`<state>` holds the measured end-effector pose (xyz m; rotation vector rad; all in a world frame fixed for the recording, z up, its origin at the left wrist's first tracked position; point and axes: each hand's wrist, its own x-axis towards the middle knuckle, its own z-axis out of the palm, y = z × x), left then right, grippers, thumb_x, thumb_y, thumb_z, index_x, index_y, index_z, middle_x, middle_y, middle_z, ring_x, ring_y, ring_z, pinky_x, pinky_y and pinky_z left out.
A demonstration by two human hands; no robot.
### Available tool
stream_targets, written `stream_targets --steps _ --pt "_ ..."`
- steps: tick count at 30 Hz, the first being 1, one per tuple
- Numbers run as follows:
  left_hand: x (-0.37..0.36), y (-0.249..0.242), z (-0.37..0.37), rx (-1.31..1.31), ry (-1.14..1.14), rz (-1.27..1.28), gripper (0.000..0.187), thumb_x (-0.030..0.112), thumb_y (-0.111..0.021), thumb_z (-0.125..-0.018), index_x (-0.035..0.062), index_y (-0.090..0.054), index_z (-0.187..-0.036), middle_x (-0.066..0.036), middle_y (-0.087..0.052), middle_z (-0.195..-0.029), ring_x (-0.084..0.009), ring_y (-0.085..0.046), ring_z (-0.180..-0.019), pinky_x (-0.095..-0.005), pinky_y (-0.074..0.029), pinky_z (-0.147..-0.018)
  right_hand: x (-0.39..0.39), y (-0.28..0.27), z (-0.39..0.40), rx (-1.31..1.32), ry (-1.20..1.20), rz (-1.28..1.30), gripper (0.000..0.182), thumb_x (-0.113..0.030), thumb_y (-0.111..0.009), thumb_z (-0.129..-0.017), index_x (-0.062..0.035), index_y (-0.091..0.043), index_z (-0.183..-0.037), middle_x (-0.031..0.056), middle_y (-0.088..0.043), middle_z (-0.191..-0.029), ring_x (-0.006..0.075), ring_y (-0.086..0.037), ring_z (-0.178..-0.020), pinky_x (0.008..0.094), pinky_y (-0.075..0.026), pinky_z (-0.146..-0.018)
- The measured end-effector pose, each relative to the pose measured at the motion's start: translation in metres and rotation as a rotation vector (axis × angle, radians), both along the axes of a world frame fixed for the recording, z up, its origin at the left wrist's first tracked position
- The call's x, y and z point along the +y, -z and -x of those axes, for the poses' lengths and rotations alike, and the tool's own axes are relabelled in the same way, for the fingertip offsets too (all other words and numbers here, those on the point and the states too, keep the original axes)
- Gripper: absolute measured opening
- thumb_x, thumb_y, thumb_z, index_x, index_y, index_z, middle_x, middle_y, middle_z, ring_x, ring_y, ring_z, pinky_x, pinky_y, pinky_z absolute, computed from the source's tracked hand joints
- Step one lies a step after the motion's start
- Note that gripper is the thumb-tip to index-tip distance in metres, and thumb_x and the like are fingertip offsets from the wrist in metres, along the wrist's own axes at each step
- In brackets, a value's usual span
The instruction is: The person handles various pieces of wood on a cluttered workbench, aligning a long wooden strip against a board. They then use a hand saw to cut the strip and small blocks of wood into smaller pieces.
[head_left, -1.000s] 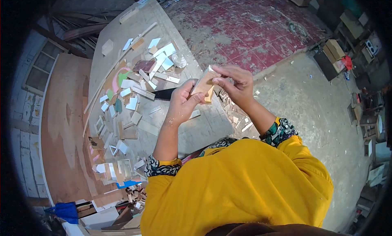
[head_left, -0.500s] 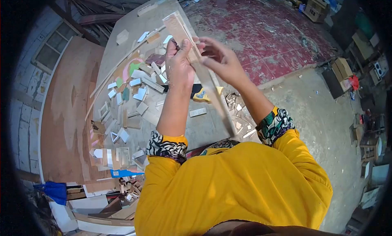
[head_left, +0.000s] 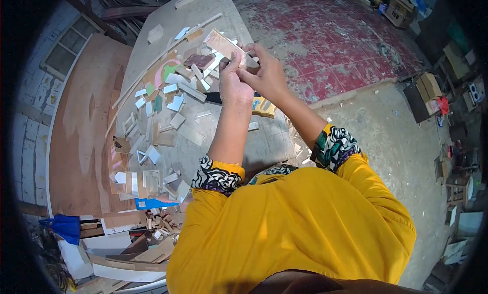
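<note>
Above the worktable [head_left: 203, 141], my left hand [head_left: 236, 78] is closed around a flat wooden strip [head_left: 222, 43], its thumb lying along the face. The strip is tilted, with its pale end up and to the left. My right hand [head_left: 267, 73] pinches the strip's other end between thumb and fingers, close against my left hand. My fingers hide that end. Beneath my forearms lies a handsaw with a yellow handle [head_left: 263, 107], partly covered by my left wrist.
Many small wood offcuts [head_left: 175, 103] litter the table's left half. A long thin strip [head_left: 168, 55] runs along that side. A brown board [head_left: 86, 126] stands at the left, near a blue bag [head_left: 66, 228]. Cardboard boxes [head_left: 427, 86] sit on the floor at right.
My right hand has closed onto the strip, where its fingers were looser before. The strip has swung flatter and moved slightly down; the long blurred length below my hands no longer shows.
</note>
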<state>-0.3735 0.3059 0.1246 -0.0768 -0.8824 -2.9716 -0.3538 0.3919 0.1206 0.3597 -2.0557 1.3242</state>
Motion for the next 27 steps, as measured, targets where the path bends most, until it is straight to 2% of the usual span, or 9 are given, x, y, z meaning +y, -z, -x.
stream_targets --steps 3,6,10,16,18,22,24,25,27 --pt "0.001 0.003 -0.008 -0.041 -0.020 -0.012 0.019 0.007 -0.057 -0.086 0.0060 -0.047 -0.103 -0.009 -0.056 -0.103 -0.0203 -0.056 -0.096 -0.0363 -0.048 -0.085 -0.003 0.005 0.000 -0.048 0.025 0.041 0.042 -0.030 -0.071 -0.067 -0.0076 -0.057 -0.100 0.0132 -0.063 -0.096 0.0320 -0.062 -0.085 0.0387 -0.049 -0.069" --pt "0.003 0.000 -0.021 -0.006 -0.048 0.046 0.030 0.009 -0.057 -0.086 0.0062 -0.047 -0.115 -0.007 -0.055 -0.105 -0.0195 -0.053 -0.100 -0.0365 -0.044 -0.089 -0.002 0.012 0.001 0.027 0.058 0.008 0.038 -0.028 -0.070 -0.068 -0.0079 -0.059 -0.098 0.0117 -0.063 -0.096 0.0313 -0.062 -0.083 0.0370 -0.050 -0.067" --pt "0.006 0.008 -0.024 0.027 -0.059 0.052 0.025 0.010 -0.059 -0.085 0.0070 -0.050 -0.108 -0.006 -0.055 -0.104 -0.0190 -0.053 -0.099 -0.0356 -0.045 -0.088 -0.001 0.017 0.001 0.161 0.066 -0.010 0.035 -0.025 -0.070 -0.068 -0.0071 -0.061 -0.096 0.0120 -0.063 -0.093 0.0310 -0.063 -0.079 0.0358 -0.050 -0.065" --pt "0.014 0.010 -0.034 -0.013 -0.101 0.048 0.019 0.004 -0.061 -0.082 0.0066 -0.052 -0.098 -0.004 -0.056 -0.096 -0.0147 -0.054 -0.090 -0.0310 -0.046 -0.082 0.004 0.026 -0.006 0.034 0.009 0.204 0.030 -0.015 -0.073 -0.067 -0.0020 -0.062 -0.092 0.0122 -0.064 -0.080 0.0160 -0.063 -0.068 0.0276 -0.050 -0.059" --pt "0.014 0.011 -0.037 0.164 -0.140 0.232 0.018 0.003 -0.064 -0.080 0.0053 -0.054 -0.096 -0.003 -0.057 -0.091 -0.0113 -0.055 -0.083 -0.0271 -0.045 -0.078 0.007 0.027 -0.006 0.072 -0.129 0.346 0.028 -0.013 -0.075 -0.067 -0.0018 -0.063 -0.090 0.0073 -0.063 -0.078 0.0078 -0.058 -0.068 0.0234 -0.048 -0.061" --pt "0.010 0.002 -0.046 0.244 -0.178 0.437 0.018 0.004 -0.064 -0.080 0.0045 -0.055 -0.095 -0.003 -0.059 -0.088 -0.0089 -0.054 -0.078 -0.0249 -0.043 -0.076 0.023 0.034 -0.005 0.052 -0.236 0.379 0.029 -0.009 -0.075 -0.067 -0.0012 -0.062 -0.091 0.0034 -0.063 -0.081 0.0058 -0.056 -0.073 0.0216 -0.048 -0.064" --pt "0.004 0.000 -0.046 0.298 -0.148 0.548 0.018 0.003 -0.064 -0.080 0.0016 -0.053 -0.094 -0.005 -0.059 -0.088 -0.0079 -0.055 -0.080 -0.0226 -0.045 -0.070 0.030 0.031 -0.010 -0.030 -0.437 0.557 0.032 -0.005 -0.076 -0.067 0.0008 -0.060 -0.093 0.0043 -0.062 -0.085 0.0067 -0.057 -0.078 0.0212 -0.047 -0.068" --pt "0.002 -0.001 -0.044 0.383 -0.134 0.501 0.030 0.005 -0.064 -0.081 -0.0009 -0.050 -0.107 -0.010 -0.059 -0.098 -0.0112 -0.056 -0.087 -0.0253 -0.046 -0.077 0.035 0.029 -0.014 -0.079 -0.464 0.516 0.033 -0.002 -0.075 -0.067 0.0019 -0.059 -0.095 0.0048 -0.062 -0.089 0.0079 -0.057 -0.081 0.0217 -0.047 -0.070" --pt "-0.001 -0.009 -0.046 0.407 -0.109 0.479 0.038 0.006 -0.064 -0.081 -0.0018 -0.047 -0.113 -0.013 -0.058 -0.104 -0.0139 -0.057 -0.092 -0.0267 -0.045 -0.081 0.042 0.035 -0.016 -0.120 -0.499 0.501 0.033 -0.001 -0.075 -0.067 0.0015 -0.059 -0.095 0.0049 -0.062 -0.090 0.0083 -0.057 -0.082 0.0221 -0.048 -0.071"
